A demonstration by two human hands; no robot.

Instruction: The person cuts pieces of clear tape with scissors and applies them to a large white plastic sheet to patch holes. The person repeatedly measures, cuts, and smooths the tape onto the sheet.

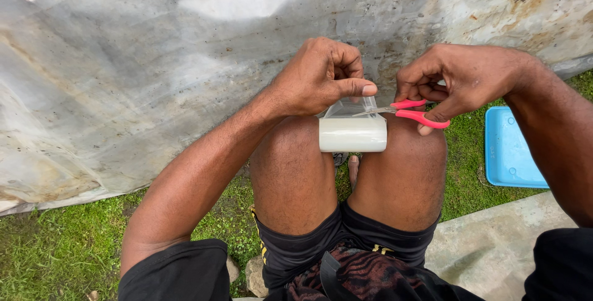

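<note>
Pinching the top edge of one clear plastic bag (353, 127) between thumb and fingers, my left hand (321, 75) holds it upright over my two bare knees. The bag's lower part is filled with a white substance, and its flat transparent upper part stands above that. My right hand (460, 78) is closed through the loops of one pair of scissors (404, 110) with pink-red handles; the two blades lie roughly level against the clear upper part of the bag, just below my left thumb. I cannot tell how far the blades are parted. One large grey stained sheet (154, 60) lies ahead of my knees on the grass (55, 245). One blue tray (509, 149) rests on the grass to my right, beside one concrete slab (494, 248).
</note>
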